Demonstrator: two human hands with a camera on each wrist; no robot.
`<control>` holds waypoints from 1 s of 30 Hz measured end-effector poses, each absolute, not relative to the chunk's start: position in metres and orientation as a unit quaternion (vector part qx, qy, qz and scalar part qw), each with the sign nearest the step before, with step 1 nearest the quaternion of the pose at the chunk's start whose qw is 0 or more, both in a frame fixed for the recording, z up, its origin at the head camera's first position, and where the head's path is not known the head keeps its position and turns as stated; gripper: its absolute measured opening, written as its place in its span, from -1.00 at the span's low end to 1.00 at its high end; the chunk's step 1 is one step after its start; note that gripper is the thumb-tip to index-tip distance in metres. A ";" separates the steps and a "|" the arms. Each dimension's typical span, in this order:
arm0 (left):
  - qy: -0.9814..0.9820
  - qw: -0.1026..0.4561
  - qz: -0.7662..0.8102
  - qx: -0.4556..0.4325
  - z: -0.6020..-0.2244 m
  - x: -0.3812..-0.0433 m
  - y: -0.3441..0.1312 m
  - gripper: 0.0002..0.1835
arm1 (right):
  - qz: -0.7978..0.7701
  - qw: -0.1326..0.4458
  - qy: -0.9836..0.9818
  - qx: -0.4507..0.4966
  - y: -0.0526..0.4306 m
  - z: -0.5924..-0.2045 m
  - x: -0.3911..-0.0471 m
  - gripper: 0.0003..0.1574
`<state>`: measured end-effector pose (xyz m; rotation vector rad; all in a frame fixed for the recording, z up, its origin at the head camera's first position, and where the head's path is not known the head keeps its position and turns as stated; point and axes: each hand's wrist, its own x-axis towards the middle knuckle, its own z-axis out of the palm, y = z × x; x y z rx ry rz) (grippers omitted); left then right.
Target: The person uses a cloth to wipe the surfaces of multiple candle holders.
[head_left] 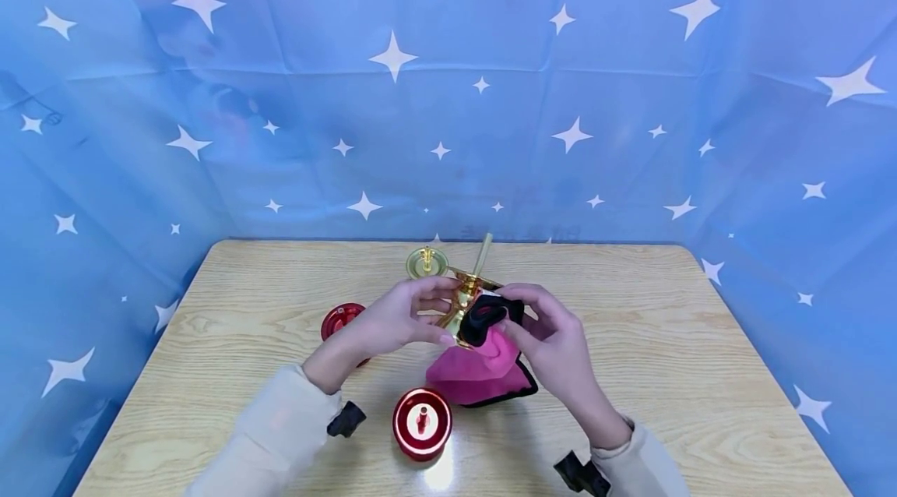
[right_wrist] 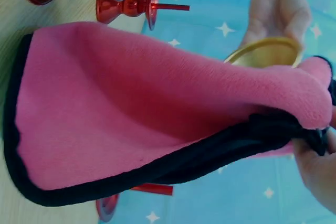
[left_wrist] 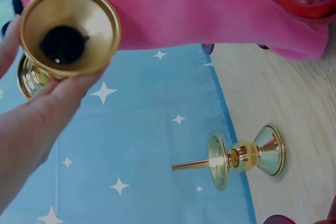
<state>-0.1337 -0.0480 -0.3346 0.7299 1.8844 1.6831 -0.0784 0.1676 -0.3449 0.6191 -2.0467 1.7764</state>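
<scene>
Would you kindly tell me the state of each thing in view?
Held gold candlestick: lifted, tilted.
Left hand: gripping that candlestick.
Pink cloth: bunched at the top, hanging below.
Right hand: pinching that cloth.
Second gold candlestick: standing upright.
Near red candlestick: upright.
Left red candlestick: upright, partly hidden.
Third red candlestick: mostly hidden behind that cloth.

A shiny gold candlestick (head_left: 465, 296) is being held tilted in mid-air, its spike pointing away, its hollow base showing. Just beside it, a pink cloth (head_left: 468, 382) with black edging is hanging, bunched at the top.
</scene>
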 end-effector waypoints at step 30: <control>0.674 0.288 0.632 0.251 -0.333 -0.136 -0.055 -0.30 | 0.639 0.098 -0.758 0.083 0.171 -0.357 -0.089 -0.65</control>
